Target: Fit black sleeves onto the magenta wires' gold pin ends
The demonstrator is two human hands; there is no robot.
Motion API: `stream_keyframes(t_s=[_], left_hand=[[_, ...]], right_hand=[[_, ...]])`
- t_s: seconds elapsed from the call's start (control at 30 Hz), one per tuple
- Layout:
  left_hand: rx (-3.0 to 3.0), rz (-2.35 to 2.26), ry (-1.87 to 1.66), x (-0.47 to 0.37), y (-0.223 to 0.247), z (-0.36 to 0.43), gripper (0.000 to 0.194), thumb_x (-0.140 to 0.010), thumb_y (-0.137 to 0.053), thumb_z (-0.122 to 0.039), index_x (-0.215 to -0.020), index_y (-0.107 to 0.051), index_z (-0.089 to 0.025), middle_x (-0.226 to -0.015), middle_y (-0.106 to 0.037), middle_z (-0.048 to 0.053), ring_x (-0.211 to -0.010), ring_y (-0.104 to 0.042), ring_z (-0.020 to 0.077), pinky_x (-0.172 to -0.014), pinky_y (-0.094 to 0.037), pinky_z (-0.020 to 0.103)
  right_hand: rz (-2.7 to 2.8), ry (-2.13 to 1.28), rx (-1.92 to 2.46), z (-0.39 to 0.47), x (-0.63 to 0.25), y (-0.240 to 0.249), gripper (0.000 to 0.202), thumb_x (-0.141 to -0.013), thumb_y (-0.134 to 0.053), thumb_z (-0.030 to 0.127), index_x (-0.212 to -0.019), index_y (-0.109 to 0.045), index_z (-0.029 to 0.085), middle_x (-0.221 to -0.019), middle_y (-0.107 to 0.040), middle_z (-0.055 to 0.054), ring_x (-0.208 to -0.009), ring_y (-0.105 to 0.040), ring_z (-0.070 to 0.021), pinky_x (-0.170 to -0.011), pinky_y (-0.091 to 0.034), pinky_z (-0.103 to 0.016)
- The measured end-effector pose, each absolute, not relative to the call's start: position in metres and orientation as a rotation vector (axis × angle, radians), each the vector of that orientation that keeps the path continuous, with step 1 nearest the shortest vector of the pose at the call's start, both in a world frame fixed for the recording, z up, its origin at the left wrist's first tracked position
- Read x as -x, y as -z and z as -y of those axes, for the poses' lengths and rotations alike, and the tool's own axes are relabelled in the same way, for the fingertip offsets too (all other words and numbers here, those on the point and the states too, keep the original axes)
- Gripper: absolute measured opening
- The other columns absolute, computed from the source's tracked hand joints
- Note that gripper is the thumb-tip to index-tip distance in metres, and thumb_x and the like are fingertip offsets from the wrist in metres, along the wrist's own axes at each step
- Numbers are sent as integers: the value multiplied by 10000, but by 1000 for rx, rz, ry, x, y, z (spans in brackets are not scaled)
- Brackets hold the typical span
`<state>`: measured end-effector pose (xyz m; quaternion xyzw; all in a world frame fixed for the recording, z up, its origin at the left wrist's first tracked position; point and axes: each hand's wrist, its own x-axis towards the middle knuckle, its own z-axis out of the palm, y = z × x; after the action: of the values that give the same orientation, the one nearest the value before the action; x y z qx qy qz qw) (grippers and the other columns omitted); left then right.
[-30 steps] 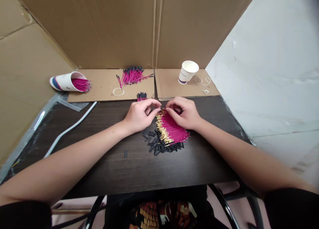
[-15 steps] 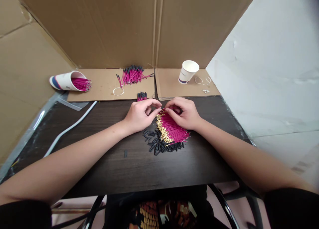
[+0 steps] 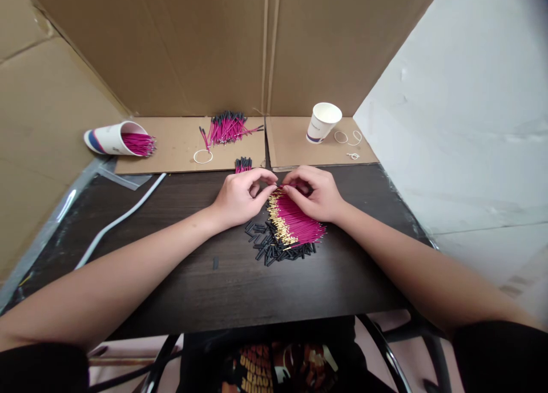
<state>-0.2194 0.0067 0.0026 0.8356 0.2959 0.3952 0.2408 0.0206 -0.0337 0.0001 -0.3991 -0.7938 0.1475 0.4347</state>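
Note:
My left hand [image 3: 243, 197] is closed in a pinch, its thumb and finger meeting around something too small to name. Facing it, my right hand [image 3: 317, 194] pinches the end of a magenta wire whose length is mostly hidden by the fingers. The two sets of fingertips almost touch. Just below them lies a pile of magenta wires [image 3: 302, 221] with gold pin ends pointing left. Short black tubes [image 3: 274, 255] are scattered along the pile's near side. Behind my left hand, a small bunch of black-capped wires [image 3: 243, 164] is partly covered.
A tipped paper cup [image 3: 109, 139] full of magenta wires lies at the far left. More black-capped wires [image 3: 229, 128] rest on the cardboard strip [image 3: 171, 153]. An upright paper cup [image 3: 323, 123] and white rubber bands [image 3: 341, 137] are at back right. A white cable [image 3: 115, 224] crosses the left side.

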Motion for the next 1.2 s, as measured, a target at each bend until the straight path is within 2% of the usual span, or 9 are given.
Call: stream_keyframes(t_s=[0.57, 1.2], left_hand=[[-2289, -809, -1096, 219, -1, -8, 124, -997, -745, -251, -1095, -759, -177, -624, -548, -57, -519, -461, 93, -558, -406, 257], [-2274, -813, -1070, 220, -2, -7, 110, -1003, -735, -248, -1083, -762, -177, -615, -542, -59, -523, -468, 94, -563, -408, 262]], right_hand=[[1947, -384, 1018, 33, -20, 0, 76, -1018, -672, 222, -960, -721, 221, -734, -586, 16, -616, -498, -146, -629, -435, -326], [1955, -379, 1029, 34, -21, 0, 76, -1017, -676, 237, -967, -730, 218, -771, -641, -3, -638, -536, -150, -628, -454, -326]])
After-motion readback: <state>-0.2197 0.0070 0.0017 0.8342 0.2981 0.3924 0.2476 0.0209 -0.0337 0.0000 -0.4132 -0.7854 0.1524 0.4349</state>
